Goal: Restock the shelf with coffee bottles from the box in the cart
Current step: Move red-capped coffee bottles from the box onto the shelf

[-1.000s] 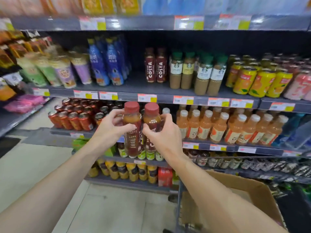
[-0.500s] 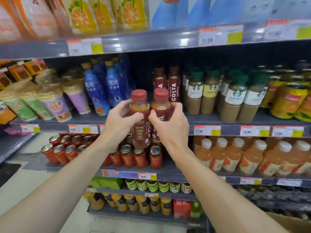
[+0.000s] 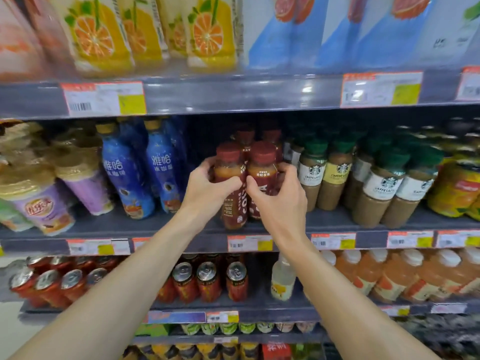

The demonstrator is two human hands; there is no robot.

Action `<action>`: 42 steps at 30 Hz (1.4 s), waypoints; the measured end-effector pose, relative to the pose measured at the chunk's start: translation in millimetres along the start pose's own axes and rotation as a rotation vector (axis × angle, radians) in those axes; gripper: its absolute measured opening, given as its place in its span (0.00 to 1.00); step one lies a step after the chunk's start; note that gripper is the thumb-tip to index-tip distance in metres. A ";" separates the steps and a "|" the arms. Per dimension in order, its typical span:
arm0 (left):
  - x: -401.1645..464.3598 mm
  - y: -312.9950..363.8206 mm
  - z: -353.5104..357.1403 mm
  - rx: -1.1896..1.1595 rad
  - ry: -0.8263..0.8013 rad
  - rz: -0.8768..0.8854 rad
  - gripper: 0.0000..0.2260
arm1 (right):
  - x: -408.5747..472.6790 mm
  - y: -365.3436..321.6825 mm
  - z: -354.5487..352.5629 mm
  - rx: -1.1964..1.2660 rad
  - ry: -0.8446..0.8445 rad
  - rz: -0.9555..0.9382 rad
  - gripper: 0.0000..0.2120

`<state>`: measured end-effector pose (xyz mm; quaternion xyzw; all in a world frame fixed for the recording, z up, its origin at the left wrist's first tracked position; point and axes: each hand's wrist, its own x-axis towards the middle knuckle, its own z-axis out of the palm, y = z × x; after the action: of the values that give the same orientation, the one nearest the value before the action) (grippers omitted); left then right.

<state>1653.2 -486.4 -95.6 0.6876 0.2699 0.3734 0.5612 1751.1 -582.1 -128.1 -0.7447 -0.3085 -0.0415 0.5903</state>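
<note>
Two brown coffee bottles with dark red caps stand side by side at the front of the middle shelf (image 3: 181, 231). My left hand (image 3: 207, 187) grips the left coffee bottle (image 3: 230, 178). My right hand (image 3: 279, 196) grips the right coffee bottle (image 3: 261, 172). Both bottles are upright, with their bases at or just above the shelf board; I cannot tell if they touch it. Two more red-capped coffee bottles (image 3: 245, 137) stand right behind them. The cart and its box are out of view.
Blue bottles (image 3: 124, 175) stand to the left of the coffee slot and green-capped latte bottles (image 3: 311, 178) close to the right. Cartons fill the shelf above (image 3: 233, 96). Red cans (image 3: 207, 280) and orange bottles sit on the shelf below.
Both hands have lifted the two coffee bottles up and forward, from in front of the lower shelves into the middle shelf slot. The view has tilted upward, and the cart box has left the frame.
</note>
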 end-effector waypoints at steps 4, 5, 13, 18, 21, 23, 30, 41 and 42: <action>18.7 -5.4 0.4 0.008 -0.074 -0.010 0.16 | 9.5 8.3 8.4 -0.011 0.013 0.033 0.29; 21.1 -7.1 0.8 0.000 -0.093 -0.011 0.16 | 10.1 10.5 9.7 -0.019 0.017 0.041 0.29; 27.5 -18.9 1.4 -0.064 -0.246 -0.080 0.18 | 11.4 26.5 7.9 -0.036 -0.018 0.058 0.26; 18.8 -41.4 0.9 0.306 -0.108 0.040 0.24 | -5.9 46.1 14.6 -0.326 -0.101 0.174 0.32; 16.3 -43.3 3.9 0.352 -0.056 0.085 0.24 | 0.5 44.6 15.0 -0.387 -0.120 0.202 0.27; 13.5 -42.3 3.3 0.348 -0.053 0.092 0.24 | 2.7 43.5 12.6 -0.388 -0.133 0.207 0.21; 14.7 -42.6 6.8 0.380 -0.075 0.095 0.22 | 0.8 40.5 6.0 -0.487 -0.138 0.186 0.24; 25.2 -41.5 7.7 0.411 -0.105 0.092 0.20 | 25.8 30.1 8.5 -0.632 -0.165 0.168 0.19; 26.8 -41.3 7.3 0.413 -0.116 0.085 0.20 | 28.4 29.9 10.3 -0.632 -0.171 0.172 0.18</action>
<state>1676.5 -460.1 -130.8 0.8191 0.2788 0.2933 0.4067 1786.1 -564.5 -144.5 -0.9150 -0.2647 -0.0227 0.3037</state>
